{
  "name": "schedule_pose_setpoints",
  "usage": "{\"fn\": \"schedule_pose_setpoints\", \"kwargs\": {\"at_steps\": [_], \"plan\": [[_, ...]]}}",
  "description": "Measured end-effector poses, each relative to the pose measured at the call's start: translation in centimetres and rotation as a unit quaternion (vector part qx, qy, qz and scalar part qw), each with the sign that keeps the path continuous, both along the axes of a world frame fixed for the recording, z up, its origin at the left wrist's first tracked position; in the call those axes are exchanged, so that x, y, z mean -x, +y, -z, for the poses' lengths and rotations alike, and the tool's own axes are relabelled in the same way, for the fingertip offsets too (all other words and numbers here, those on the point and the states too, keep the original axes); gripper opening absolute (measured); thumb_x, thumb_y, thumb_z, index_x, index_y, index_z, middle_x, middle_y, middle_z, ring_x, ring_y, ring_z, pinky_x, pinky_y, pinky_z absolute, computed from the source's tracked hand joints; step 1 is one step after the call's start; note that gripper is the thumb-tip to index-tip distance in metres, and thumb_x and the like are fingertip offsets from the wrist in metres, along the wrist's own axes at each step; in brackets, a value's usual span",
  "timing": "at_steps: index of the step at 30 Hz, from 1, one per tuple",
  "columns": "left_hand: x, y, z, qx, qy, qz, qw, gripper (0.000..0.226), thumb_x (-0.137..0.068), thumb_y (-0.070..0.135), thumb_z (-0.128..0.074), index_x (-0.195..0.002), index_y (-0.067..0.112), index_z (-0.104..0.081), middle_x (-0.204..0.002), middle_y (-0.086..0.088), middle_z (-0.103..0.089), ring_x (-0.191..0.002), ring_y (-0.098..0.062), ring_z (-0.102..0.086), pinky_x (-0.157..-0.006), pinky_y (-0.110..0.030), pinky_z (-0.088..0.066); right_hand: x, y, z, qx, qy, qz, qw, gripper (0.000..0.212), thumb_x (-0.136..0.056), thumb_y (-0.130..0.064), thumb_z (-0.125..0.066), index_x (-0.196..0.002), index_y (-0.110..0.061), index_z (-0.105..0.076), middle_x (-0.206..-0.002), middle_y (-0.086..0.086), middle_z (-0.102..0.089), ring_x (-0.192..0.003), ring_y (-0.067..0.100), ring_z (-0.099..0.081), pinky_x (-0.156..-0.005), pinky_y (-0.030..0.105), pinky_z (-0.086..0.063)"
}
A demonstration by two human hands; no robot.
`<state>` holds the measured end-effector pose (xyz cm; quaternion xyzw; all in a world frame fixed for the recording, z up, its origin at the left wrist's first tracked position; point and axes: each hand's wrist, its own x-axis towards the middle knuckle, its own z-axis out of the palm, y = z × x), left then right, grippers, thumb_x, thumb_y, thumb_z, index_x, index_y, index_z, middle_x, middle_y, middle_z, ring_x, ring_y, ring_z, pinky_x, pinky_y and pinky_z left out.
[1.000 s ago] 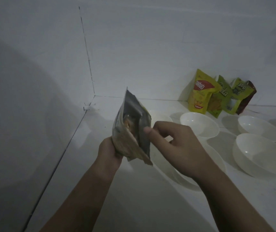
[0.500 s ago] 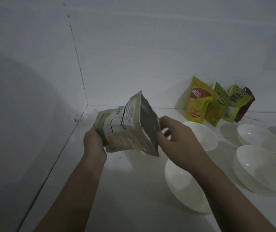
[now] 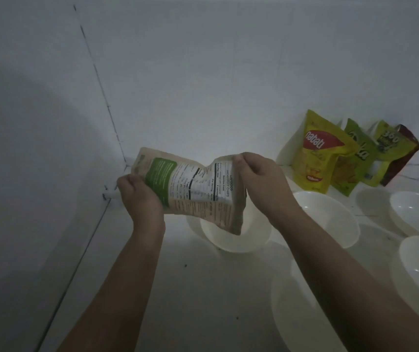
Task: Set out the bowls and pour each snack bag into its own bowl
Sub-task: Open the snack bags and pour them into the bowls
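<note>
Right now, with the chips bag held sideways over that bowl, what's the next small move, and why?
Probably tip the bag further, lowering its right end. Both the left hand and right hand grip it, that end hangs over the nearest bowl, and no chips show in the visible part of the bowl.

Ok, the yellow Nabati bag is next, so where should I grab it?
Pinch the Nabati bag by its flat top edge, coming from above and the front. It stands upright against the wall, with a green bag overlapping its right side.
</note>
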<state>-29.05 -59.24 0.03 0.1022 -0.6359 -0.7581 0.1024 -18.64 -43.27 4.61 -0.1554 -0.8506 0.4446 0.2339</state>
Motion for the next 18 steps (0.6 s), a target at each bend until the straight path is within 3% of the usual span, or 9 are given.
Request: {"fn": "schedule_pose_setpoints", "kwargs": {"at_steps": [4,11,16,18], "plan": [[1.4,0.4,0.5,0.032,0.042,-0.003,0.999,0.017,-0.106,0.022,-0.029,-0.099,0.011,-0.04,-0.085,0.006,-0.049,-0.071,-0.003,-0.052,-0.06,-0.021,-0.047,1.2,1.0,1.4,0.011,-0.025,0.002,1.0,0.04,-0.102,-0.036,-0.044,-0.099,-0.003,-0.068,-0.094,0.016,-0.071,-0.094,0.032,-0.065,-0.086,0.05,-0.052],[2.9,0.7,-0.2,0.081,0.156,-0.006,0.984,0.025,-0.102,0.022,-0.033,-0.079,0.03,-0.037,-0.082,0.007,-0.046,-0.07,-0.001,-0.047,-0.064,-0.022,-0.042,1.1,1.7,2.3,0.018,-0.033,0.02,0.999,0.034,-0.103,-0.033,-0.047,-0.095,-0.013,-0.072,-0.091,0.004,-0.074,-0.092,0.024,-0.065,-0.088,0.042,-0.052],[3.0,0.7,-0.4,0.08,0.185,0.013,0.979,0.022,-0.101,0.025,-0.034,-0.081,0.031,-0.038,-0.082,0.008,-0.045,-0.072,-0.004,-0.047,-0.068,-0.03,-0.042,0.3,1.7,2.9,0.041,-0.016,0.037,0.998,0.029,-0.104,-0.03,-0.048,-0.095,-0.022,-0.074,-0.089,-0.009,-0.074,-0.087,0.013,-0.068,-0.08,0.032,-0.052],[2.5,0.7,0.0,0.07,0.189,0.026,0.979,0.022,-0.102,0.025,-0.034,-0.081,0.031,-0.038,-0.082,0.007,-0.046,-0.072,-0.004,-0.047,-0.066,-0.029,-0.042,0.0,1.6,3.2,0.073,-0.012,0.044,0.996,0.027,-0.104,-0.029,-0.049,-0.095,-0.025,-0.074,-0.088,-0.01,-0.074,-0.081,0.008,-0.069,-0.083,0.034,-0.056]]}}
